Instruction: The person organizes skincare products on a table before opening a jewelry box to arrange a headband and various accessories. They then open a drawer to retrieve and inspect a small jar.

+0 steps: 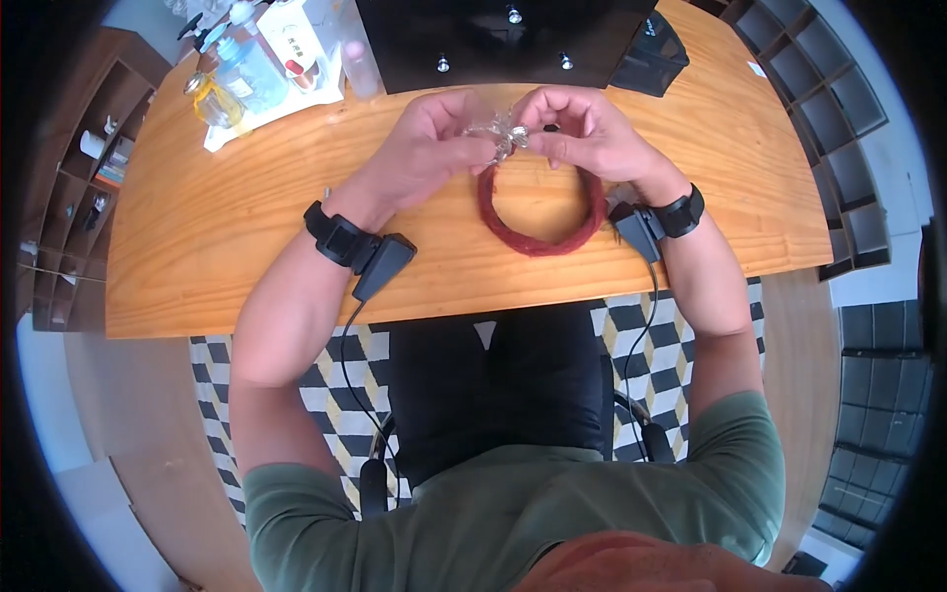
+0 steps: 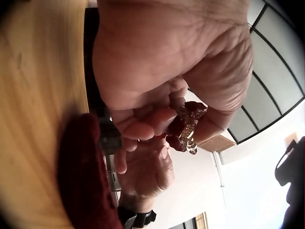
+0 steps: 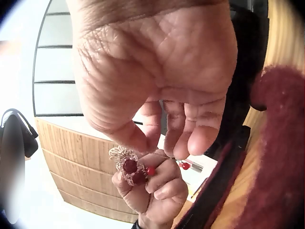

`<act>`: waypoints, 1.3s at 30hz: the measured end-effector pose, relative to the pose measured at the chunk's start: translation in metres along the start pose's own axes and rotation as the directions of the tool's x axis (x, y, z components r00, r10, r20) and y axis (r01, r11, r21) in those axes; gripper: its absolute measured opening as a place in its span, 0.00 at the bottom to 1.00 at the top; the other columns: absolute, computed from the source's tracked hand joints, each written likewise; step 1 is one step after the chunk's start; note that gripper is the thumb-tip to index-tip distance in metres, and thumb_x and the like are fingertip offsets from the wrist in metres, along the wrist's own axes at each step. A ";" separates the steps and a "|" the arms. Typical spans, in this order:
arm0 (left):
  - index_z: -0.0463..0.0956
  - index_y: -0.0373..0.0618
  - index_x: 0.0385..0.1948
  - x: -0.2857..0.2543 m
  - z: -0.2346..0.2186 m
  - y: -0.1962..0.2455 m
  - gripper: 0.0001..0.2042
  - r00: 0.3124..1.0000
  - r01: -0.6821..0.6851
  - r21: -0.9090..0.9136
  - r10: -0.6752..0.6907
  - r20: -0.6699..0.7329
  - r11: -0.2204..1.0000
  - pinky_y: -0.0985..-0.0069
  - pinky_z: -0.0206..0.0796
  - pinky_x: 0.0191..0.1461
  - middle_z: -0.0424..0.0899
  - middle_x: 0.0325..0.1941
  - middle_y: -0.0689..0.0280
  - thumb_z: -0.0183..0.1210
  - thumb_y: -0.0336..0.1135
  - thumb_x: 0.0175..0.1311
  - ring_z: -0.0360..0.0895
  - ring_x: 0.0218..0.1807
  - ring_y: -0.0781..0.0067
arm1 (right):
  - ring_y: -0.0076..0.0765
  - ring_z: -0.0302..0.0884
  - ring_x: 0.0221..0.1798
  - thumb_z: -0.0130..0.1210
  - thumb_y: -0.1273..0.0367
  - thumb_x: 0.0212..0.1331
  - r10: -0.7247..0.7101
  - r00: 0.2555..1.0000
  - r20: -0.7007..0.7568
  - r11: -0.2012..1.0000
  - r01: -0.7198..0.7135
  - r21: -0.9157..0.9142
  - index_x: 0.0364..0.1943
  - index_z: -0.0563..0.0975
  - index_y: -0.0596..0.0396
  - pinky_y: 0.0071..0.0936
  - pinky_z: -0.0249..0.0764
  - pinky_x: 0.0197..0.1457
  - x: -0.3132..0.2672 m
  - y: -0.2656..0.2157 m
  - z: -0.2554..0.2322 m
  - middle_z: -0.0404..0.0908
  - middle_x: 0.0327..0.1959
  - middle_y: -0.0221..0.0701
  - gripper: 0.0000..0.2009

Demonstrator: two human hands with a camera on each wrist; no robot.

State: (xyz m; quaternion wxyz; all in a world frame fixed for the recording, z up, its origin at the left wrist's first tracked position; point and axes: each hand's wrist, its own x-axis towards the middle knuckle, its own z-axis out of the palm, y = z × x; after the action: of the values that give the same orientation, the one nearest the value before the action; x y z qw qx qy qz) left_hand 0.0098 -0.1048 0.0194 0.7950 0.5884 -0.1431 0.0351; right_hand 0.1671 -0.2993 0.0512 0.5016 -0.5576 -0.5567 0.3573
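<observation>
Above the table, both hands meet at a small silvery wire ornament [image 1: 508,138] with a filigree piece, dark red clusters and red beads [image 3: 151,171]. My left hand [image 1: 429,143] pinches it between thumb and fingers. From the other side, my right hand [image 1: 592,133] brings thumb and forefinger together at its edge, pinching it there. In the right wrist view, another red bead [image 3: 185,166] sits on a thin wire just below the right fingertips. Beneath the hands lies a fuzzy dark red ring [image 1: 543,247] on the table, its far part covered by the hands and ornament.
A black drawer cabinet [image 1: 503,44] stands at the table's back, with a black mesh holder [image 1: 651,59] beside it. At back left, a white tray [image 1: 286,107] carries several bottles. Cables [image 1: 347,345] hang from the wrist cameras past the front edge.
</observation>
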 end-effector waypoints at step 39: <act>0.73 0.39 0.55 0.002 0.003 0.006 0.16 0.998 0.001 0.014 0.000 -0.064 1.000 0.80 0.76 0.42 0.84 0.47 0.64 0.63 0.32 0.69 0.81 0.43 0.79 | 0.20 0.78 0.32 0.53 0.72 0.62 0.062 0.982 0.178 0.973 -0.100 0.209 0.37 0.79 0.61 0.20 0.73 0.36 -0.004 0.000 -0.010 0.85 0.33 0.32 0.07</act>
State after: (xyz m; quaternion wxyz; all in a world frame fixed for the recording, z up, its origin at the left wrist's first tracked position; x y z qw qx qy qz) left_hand 0.0101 -0.1065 0.0264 0.7950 0.5926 -0.1173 0.0546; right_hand 0.1763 -0.3045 0.0535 0.4951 -0.4891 -0.5318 0.4825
